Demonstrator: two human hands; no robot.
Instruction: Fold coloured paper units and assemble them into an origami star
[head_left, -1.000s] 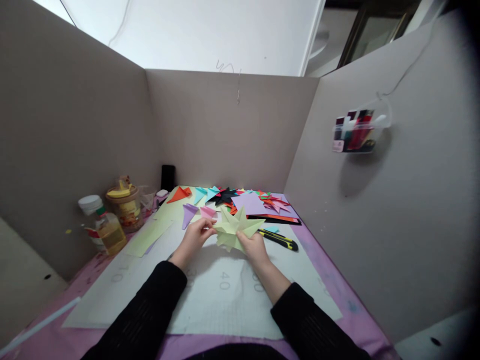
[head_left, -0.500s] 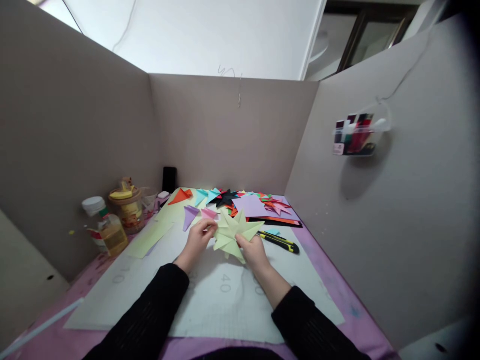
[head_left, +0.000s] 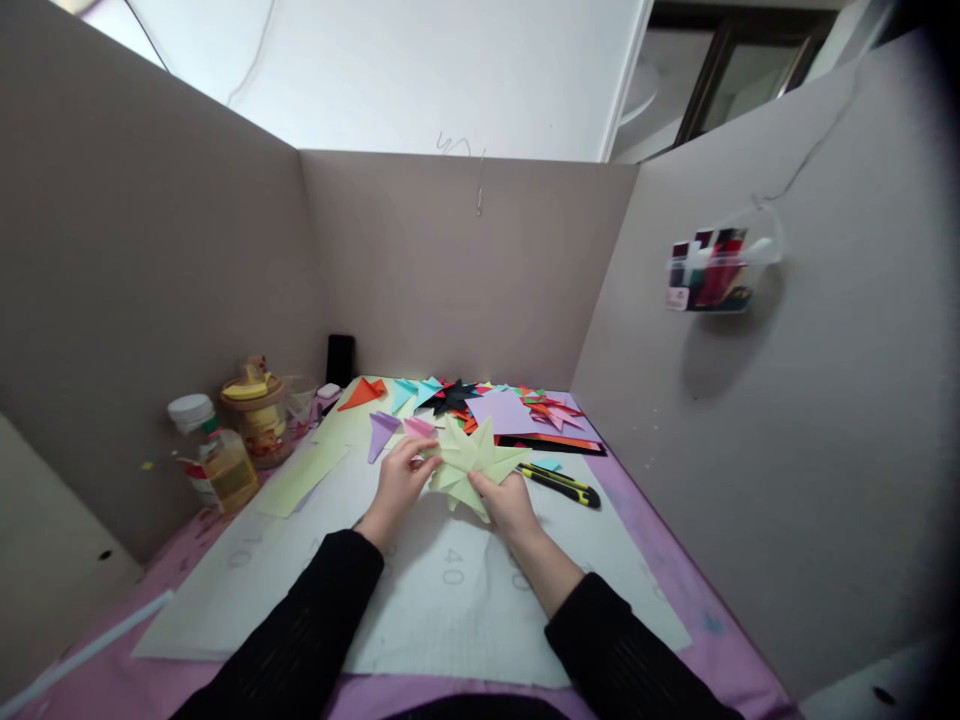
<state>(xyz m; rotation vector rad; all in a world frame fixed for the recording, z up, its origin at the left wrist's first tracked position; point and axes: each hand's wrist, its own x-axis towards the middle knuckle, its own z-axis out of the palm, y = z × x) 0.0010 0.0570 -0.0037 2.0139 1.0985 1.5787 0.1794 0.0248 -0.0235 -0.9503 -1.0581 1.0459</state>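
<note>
A pale green folded paper star (head_left: 474,462) is held up above the white sheet (head_left: 420,620). My right hand (head_left: 510,505) grips its lower right part, with the thumb on top of the paper. At the star's left points, my left hand (head_left: 401,482) has its fingers pinched on the edge. Just right of the star lies a yellow and black cutter (head_left: 562,485). Behind my left hand are a purple folded piece (head_left: 382,434) and a pink one (head_left: 419,427).
Bottles and a jar (head_left: 259,420) stand at the left wall. Folded stars, including a black one (head_left: 452,397), and a lilac sheet (head_left: 501,412) lie at the back. A phone (head_left: 340,360) leans in the corner. A plastic holder (head_left: 720,270) hangs on the right wall.
My left hand has shifted slightly, and its fingers have changed their hold on the star's left edge. My right hand has barely moved.
</note>
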